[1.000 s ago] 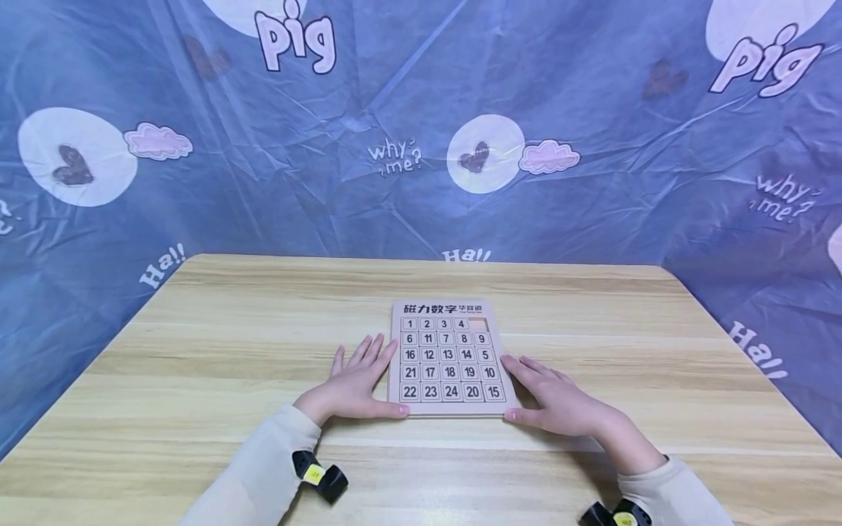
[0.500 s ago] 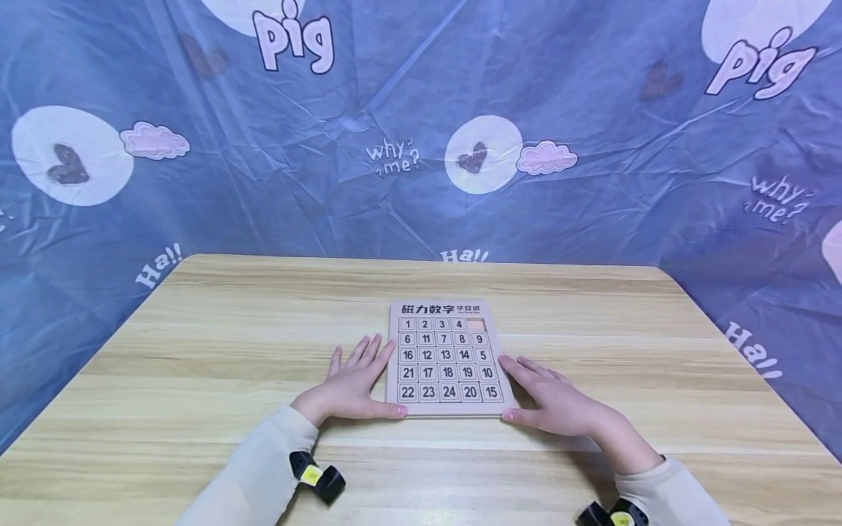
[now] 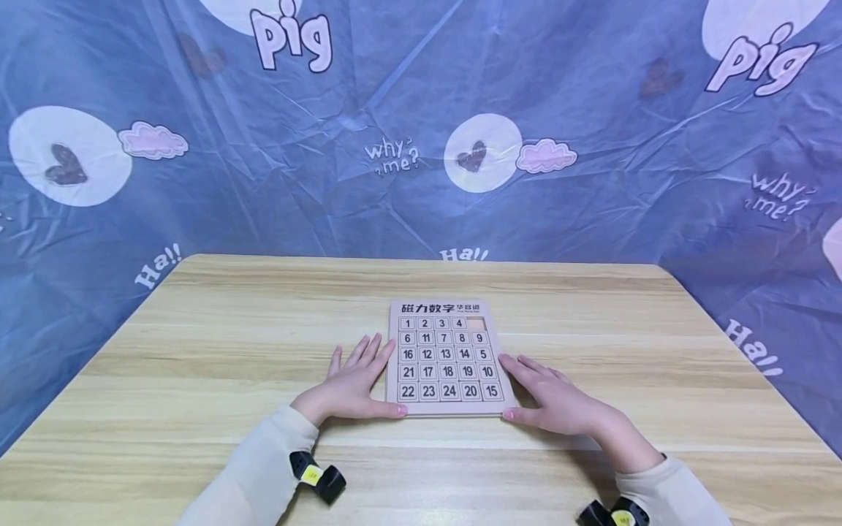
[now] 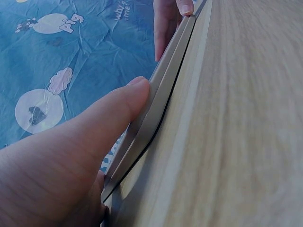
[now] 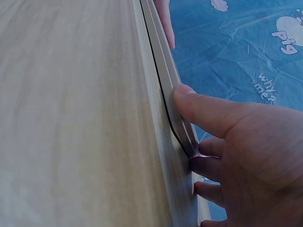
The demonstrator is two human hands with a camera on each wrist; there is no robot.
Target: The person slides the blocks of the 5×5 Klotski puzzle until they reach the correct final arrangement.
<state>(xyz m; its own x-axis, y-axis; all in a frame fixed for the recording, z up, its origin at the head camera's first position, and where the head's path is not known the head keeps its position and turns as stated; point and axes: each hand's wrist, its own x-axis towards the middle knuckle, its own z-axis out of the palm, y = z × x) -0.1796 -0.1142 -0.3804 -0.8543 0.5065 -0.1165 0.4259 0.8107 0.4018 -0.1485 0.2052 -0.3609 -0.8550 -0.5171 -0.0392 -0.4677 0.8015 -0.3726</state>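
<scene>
A number sliding puzzle point(image 3: 450, 409) lies flat on the table, its numbered tiles in rows below a line of printed characters. The top row reads 1, 2, 3, 4, with the bare slot point(image 3: 476, 324) at its right end. My left hand point(image 3: 351, 387) rests at the puzzle's left side, fingers spread and thumb at the near left corner. At the right side lies my right hand point(image 3: 559, 400), fingers stretched forward along the edge and thumb at the near right corner. Both wrist views show a thumb point(image 4: 137, 94) against the puzzle's frame point(image 5: 166, 71).
The wood-grain table point(image 3: 263, 307) extends on all sides of the puzzle. Behind it hangs a blue cloth point(image 3: 296, 197) with printed words, hearts and clouds. Black wrist cameras point(image 3: 319, 476) are strapped over the light sleeves point(image 3: 256, 467).
</scene>
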